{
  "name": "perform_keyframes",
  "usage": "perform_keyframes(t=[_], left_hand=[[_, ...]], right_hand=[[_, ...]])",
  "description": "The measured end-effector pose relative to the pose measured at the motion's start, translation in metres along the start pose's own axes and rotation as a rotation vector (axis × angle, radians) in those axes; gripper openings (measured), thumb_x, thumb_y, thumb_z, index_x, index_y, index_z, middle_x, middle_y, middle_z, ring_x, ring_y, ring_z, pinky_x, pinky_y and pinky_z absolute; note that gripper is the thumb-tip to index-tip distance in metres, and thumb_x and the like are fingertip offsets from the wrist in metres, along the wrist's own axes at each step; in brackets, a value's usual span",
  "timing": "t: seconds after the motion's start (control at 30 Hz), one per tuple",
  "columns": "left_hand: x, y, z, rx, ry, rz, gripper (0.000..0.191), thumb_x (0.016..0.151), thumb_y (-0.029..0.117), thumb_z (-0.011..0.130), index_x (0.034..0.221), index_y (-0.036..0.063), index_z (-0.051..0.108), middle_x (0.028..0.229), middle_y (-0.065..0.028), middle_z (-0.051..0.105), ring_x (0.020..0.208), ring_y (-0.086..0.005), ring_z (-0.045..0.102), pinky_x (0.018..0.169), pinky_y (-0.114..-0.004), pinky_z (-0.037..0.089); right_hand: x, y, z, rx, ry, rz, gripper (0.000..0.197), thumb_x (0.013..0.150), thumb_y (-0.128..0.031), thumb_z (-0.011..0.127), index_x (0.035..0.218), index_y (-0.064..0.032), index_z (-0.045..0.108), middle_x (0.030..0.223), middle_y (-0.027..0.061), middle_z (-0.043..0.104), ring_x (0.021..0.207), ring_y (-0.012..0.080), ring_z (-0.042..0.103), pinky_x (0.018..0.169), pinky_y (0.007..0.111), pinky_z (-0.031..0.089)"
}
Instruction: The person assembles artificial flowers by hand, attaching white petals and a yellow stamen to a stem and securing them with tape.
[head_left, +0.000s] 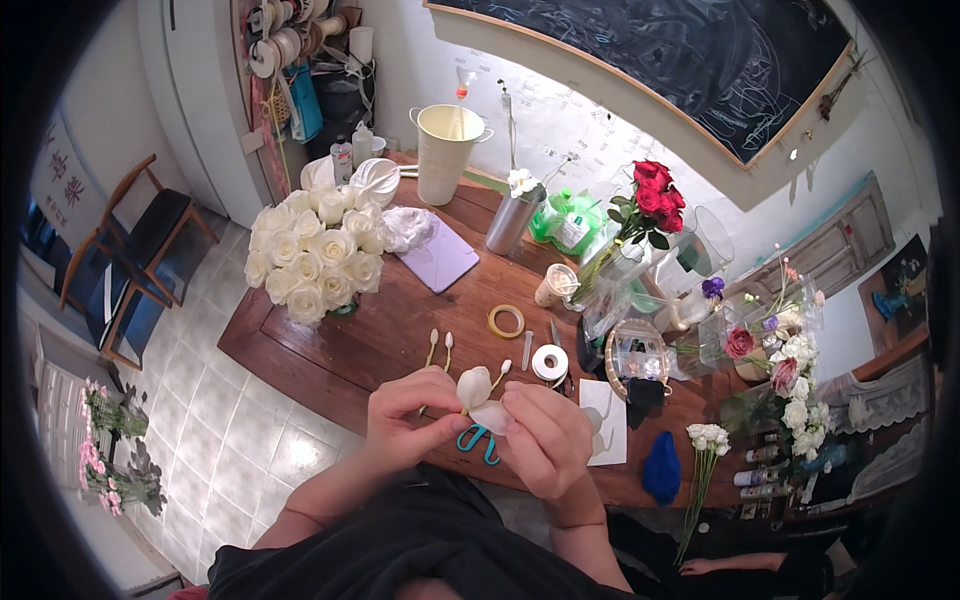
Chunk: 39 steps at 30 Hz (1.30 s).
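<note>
My left hand (416, 409) pinches the short green stem of a small white flower bud (473, 388) between thumb and fingers. A loose-looking white petal (490, 415) is gripped by the fingertips of my right hand (551, 435), its edge against the bud's base. Whether the petal is attached to the bud cannot be told. Just beyond my hands lie slim white buds (448, 342) on green stems, with another slim bud (506, 366) showing between the hands. Teal handles (478, 444), apparently of scissors, rest below the hands near the table edge.
On the wooden table (315, 360) are a roll of white tape (550, 363), a yellow tape roll (506, 321), a drink cup (556, 285), white roses (315, 255), red roses (655, 195) and a blue cloth (661, 469). Another person's hand (699, 567) is at lower right.
</note>
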<state>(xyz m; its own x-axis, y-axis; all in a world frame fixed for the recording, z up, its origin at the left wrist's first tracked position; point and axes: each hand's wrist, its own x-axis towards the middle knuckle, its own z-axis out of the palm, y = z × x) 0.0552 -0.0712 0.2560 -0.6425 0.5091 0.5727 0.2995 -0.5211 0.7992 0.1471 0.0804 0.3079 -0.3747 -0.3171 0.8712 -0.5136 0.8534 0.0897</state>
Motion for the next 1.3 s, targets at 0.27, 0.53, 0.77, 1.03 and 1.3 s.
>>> perform_keyframes(t=[0.27, 0.53, 0.77, 1.03, 1.3], left_hand=[[0.002, -0.001, -0.001, -0.021, 0.006, 0.006, 0.015, 0.073, 0.000, 0.075, 0.086, -0.0017, 0.068, 0.085, -0.0102, 0.068, 0.075, -0.0189, 0.060, 0.067, -0.029, 0.046], [0.004, -0.007, -0.004, -0.009, -0.032, 0.012, 0.016, 0.074, 0.000, 0.074, 0.089, -0.0021, 0.069, 0.086, -0.0108, 0.068, 0.076, -0.0190, 0.061, 0.068, -0.029, 0.046], [0.002, -0.006, 0.001, 0.004, 0.025, -0.066, 0.019, 0.075, -0.001, 0.073, 0.093, -0.0017, 0.068, 0.089, -0.0117, 0.068, 0.079, -0.0195, 0.063, 0.069, -0.029, 0.048], [0.000, -0.013, 0.002, 0.146, 0.103, 0.006, 0.018, 0.073, -0.003, 0.074, 0.089, -0.0006, 0.067, 0.086, -0.0112, 0.066, 0.078, -0.0194, 0.063, 0.068, -0.028, 0.048], [-0.001, -0.013, -0.001, 0.080, 0.135, 0.003, 0.015, 0.074, -0.002, 0.074, 0.087, -0.0011, 0.067, 0.083, -0.0092, 0.064, 0.073, -0.0175, 0.060, 0.064, -0.027, 0.046]], right_hand=[[0.000, 0.003, 0.004, 0.133, 0.070, 0.067, 0.030, 0.075, -0.001, 0.073, 0.096, 0.0027, 0.052, 0.096, 0.0185, 0.063, 0.081, 0.0337, 0.067, 0.064, 0.037, 0.060], [0.007, -0.001, 0.002, 0.019, -0.089, 0.110, 0.031, 0.074, -0.004, 0.074, 0.100, -0.0032, 0.057, 0.098, 0.0102, 0.062, 0.086, 0.0271, 0.062, 0.070, 0.036, 0.057], [0.000, -0.006, 0.003, -0.081, -0.022, 0.209, 0.032, 0.078, -0.022, 0.073, 0.098, -0.0050, 0.055, 0.097, 0.0100, 0.060, 0.091, 0.0289, 0.058, 0.078, 0.040, 0.051], [0.020, -0.012, 0.020, 0.053, 0.034, 0.460, 0.038, 0.074, -0.024, 0.079, 0.098, -0.0045, 0.059, 0.092, 0.0073, 0.059, 0.084, 0.0261, 0.054, 0.075, 0.036, 0.045], [0.011, -0.009, 0.031, 0.380, 0.155, 0.529, 0.028, 0.070, -0.007, 0.078, 0.095, -0.0011, 0.066, 0.088, 0.0090, 0.063, 0.081, 0.0268, 0.058, 0.070, 0.033, 0.047]])
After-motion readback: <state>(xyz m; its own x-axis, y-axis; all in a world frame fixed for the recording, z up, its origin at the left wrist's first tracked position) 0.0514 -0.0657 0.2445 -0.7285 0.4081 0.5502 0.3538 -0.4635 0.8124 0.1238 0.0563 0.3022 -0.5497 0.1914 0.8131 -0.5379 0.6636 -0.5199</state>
